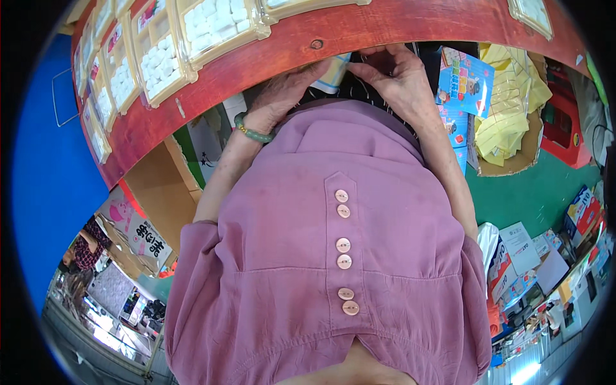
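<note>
Below the near edge of the red table, my left hand (285,90) is closed on a small blue-and-yellow printed carton (333,74). Its fingertips are partly hidden behind the carton. A green beaded bangle (253,133) circles that wrist. Across from it, my right hand (399,80) has its thumb and curled forefinger drawn together at the carton's right edge. What they pinch is hard to make out, and the table edge covers some fingertips. Several blue printed cartons (463,82) stand beside my right wrist.
On the red table (269,67) lie several clear-lidded trays (160,64) with white pieces. To the right, a cardboard box (510,165) holds yellow sheets (507,122), near a red plastic stool (564,128). An open cardboard box (160,179) stands left, under the table.
</note>
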Demonstrator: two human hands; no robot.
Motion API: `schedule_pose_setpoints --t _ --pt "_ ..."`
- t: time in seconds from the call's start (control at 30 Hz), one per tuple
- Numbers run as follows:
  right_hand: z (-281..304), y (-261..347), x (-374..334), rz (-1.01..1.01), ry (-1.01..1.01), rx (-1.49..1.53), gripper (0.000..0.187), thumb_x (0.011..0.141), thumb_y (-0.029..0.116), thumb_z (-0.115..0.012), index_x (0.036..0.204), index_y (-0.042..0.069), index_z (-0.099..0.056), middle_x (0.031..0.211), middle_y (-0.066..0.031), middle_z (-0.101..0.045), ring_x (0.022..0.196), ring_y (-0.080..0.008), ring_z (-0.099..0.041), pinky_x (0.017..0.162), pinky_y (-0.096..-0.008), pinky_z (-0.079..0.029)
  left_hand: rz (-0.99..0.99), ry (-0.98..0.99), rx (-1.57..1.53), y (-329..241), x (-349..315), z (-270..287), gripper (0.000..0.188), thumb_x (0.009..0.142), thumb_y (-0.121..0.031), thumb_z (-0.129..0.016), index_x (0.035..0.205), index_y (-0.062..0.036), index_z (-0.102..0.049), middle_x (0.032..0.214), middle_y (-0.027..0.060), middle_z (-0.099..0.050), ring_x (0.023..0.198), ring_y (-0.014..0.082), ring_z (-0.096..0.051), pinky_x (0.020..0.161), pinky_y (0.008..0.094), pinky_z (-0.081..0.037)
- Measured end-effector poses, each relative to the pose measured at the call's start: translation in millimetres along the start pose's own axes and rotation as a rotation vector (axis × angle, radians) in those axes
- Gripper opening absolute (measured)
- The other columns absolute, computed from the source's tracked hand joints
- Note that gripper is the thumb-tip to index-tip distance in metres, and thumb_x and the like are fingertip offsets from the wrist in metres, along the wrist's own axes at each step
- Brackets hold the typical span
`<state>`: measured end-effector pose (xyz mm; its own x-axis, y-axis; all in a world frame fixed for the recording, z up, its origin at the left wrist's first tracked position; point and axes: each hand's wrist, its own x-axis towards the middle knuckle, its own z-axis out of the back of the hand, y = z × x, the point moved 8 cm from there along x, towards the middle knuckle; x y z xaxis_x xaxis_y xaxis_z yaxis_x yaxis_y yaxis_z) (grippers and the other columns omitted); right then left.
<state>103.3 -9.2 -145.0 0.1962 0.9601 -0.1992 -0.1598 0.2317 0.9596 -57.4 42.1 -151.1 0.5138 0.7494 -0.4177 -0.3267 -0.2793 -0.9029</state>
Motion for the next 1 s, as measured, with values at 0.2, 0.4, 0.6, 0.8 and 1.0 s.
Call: schedule_pose_setpoints --t 0.2,0.4,0.6,0.8,1.0 --pt "-12 -1 -3 -0.052 0.013 0.003 0.027 0.079 0.012 -0.071 0.102 0.002 -0.061 0.085 -0.0037 -0.063 0.078 -0.0108 -0.059 0.075 -0.0253 -0.047 0.067 -0.162 0.136 39 -3 26 0.051 0.089 -0.044 -0.054 0.122 -0.0051 -0.052 0.123 0.0096 -0.054 0.115 0.0217 -0.047 0.098 0.0329 -0.034" --pt "-23 -11 4 -0.040 0.030 0.080 0.029 0.080 0.013 -0.070 0.108 0.004 -0.063 0.091 -0.0066 -0.068 0.082 -0.0122 -0.061 0.079 -0.0267 -0.048 -0.030 -0.065 0.115 33 0 17 0.049 0.090 -0.044 -0.053 0.123 -0.0075 -0.053 0.123 0.0093 -0.054 0.115 0.0231 -0.048 0.097 0.0335 -0.034" --pt "-22 3 -1 -0.040 0.011 0.034 0.025 0.081 0.012 -0.069 0.104 0.005 -0.065 0.093 -0.0082 -0.069 0.085 -0.0128 -0.062 0.081 -0.0277 -0.048 0.005 -0.018 -0.029 26 -5 8 0.047 0.089 -0.039 -0.056 0.124 -0.0077 -0.054 0.122 0.0071 -0.056 0.112 0.0168 -0.050 0.095 0.0302 -0.037" --pt "-22 4 -2 -0.035 0.004 0.008 0.022 0.083 0.011 -0.065 0.104 0.004 -0.066 0.091 -0.0080 -0.069 0.082 -0.0124 -0.062 0.078 -0.0274 -0.049 -0.052 -0.023 0.036 13 -8 6 0.044 0.089 -0.035 -0.058 0.123 -0.0078 -0.055 0.119 0.0053 -0.058 0.109 0.0138 -0.051 0.094 0.0281 -0.038" --pt "-24 2 -2 -0.074 0.036 0.016 0.020 0.085 0.007 -0.061 0.103 0.002 -0.066 0.087 -0.0072 -0.068 0.076 -0.0116 -0.063 0.073 -0.0260 -0.051 0.010 -0.080 0.075 16 -8 12 0.045 0.088 -0.038 -0.060 0.122 -0.0080 -0.056 0.115 0.0046 -0.060 0.104 0.0141 -0.054 0.091 0.0285 -0.040"
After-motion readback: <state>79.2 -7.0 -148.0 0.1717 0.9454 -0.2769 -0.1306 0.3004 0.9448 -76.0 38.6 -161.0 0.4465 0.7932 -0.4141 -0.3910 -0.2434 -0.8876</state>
